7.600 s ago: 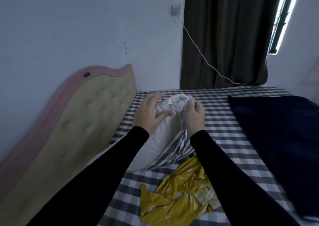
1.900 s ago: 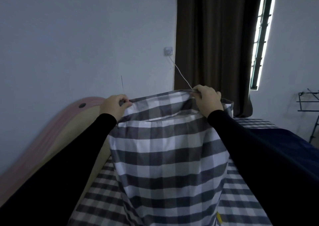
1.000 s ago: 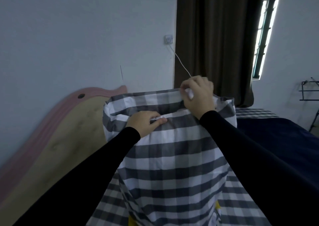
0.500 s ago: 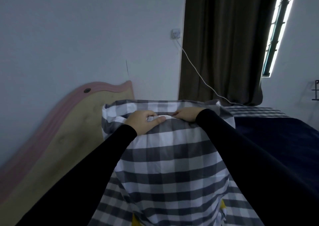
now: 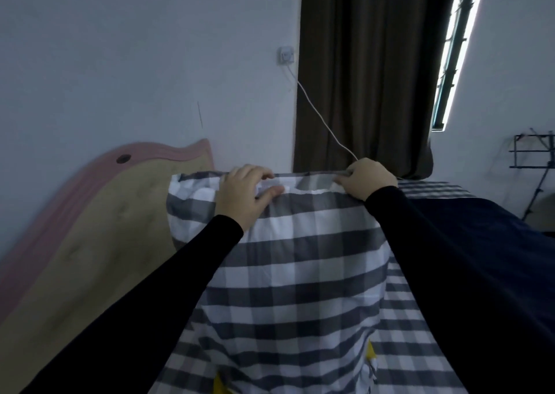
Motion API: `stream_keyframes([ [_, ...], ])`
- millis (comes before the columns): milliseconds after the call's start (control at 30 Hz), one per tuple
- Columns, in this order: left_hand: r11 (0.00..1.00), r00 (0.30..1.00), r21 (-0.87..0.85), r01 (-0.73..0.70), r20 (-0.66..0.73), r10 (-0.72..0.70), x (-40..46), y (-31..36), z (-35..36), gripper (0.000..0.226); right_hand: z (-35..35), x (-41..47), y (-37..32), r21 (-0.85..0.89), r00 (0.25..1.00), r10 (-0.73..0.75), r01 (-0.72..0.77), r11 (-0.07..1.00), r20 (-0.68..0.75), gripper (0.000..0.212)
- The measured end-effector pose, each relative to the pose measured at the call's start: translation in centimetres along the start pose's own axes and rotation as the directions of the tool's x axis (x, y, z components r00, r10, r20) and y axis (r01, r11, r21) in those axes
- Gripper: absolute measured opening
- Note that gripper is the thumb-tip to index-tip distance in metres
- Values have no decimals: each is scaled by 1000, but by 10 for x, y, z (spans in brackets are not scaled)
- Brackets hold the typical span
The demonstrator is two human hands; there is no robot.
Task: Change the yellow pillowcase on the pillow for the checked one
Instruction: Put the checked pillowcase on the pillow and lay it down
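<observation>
Checked sheet [image 5: 420, 327] covers the bed beside a tufted headboard [image 5: 99, 228]; my left hand [image 5: 244, 196] and right hand [image 5: 368, 178] pinch the soft checked pillowcase [image 5: 294, 273] rim.

Two arms seen from above, each covered by a long black sleeve [image 5: 186, 276], plain and close-fitting, ended at the wrist, left hand [image 5: 244, 195] and right hand [image 5: 368, 178] left bare
</observation>
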State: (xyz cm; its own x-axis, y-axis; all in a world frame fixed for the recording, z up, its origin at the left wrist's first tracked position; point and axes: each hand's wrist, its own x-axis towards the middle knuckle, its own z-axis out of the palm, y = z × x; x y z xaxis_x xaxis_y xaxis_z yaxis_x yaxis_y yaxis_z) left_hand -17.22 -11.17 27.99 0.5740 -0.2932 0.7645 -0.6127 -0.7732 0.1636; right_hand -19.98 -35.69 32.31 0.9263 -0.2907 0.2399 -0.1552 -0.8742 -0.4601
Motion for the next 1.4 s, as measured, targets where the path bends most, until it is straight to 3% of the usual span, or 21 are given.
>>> stream_keyframes([
  [133,980,965,-90,-177,180,191,3,53,28,50,-13,-2,-2,311,994,-51,80,947,-102,37],
  [200,989,963,-60,-138,226,148,4,57,41,56,-25,-4,-3,386,984,-66,127,913,-168,39],
  [333,991,964,-121,-63,249,92,11,46,49,66,-28,-16,4,644,963,-118,251,722,-243,7],
  [400,980,963,-197,-14,261,66,11,42,49,67,-22,-22,15,606,924,-271,382,698,-271,15],
  [533,952,965,-301,61,261,21,9,42,46,71,-14,-26,29,381,857,-494,510,771,-145,38],
  [633,947,966,-317,55,256,29,6,47,42,70,-16,-21,33,218,854,-489,518,827,-177,19],
  [767,937,962,-349,31,265,67,1,53,38,59,-25,-19,32,69,923,-335,353,933,-190,30],
  [900,946,967,-324,6,243,77,-2,53,38,47,-22,-26,27,-106,935,-294,278,955,-197,22],
  [1033,941,972,-339,-8,218,87,-6,49,43,43,-20,-28,26,-139,935,-302,279,950,-184,18],
  [1100,949,965,-315,-4,248,86,-2,48,45,53,-18,-26,26,-102,897,-312,295,950,-311,17],
  [1200,983,942,-177,-50,317,106,10,48,43,64,-30,-33,21,176,721,-205,415,893,-662,12],
  [1233,987,934,-146,-61,340,108,13,47,43,65,-34,-37,21,221,670,-186,473,853,-718,10],
  [1300,989,927,-132,-70,357,114,16,46,43,68,-32,-42,24,267,674,-270,581,769,-687,8],
  [1400,985,907,-160,59,420,14,11,43,50,77,-5,-54,41,285,789,-437,578,764,-431,8],
])
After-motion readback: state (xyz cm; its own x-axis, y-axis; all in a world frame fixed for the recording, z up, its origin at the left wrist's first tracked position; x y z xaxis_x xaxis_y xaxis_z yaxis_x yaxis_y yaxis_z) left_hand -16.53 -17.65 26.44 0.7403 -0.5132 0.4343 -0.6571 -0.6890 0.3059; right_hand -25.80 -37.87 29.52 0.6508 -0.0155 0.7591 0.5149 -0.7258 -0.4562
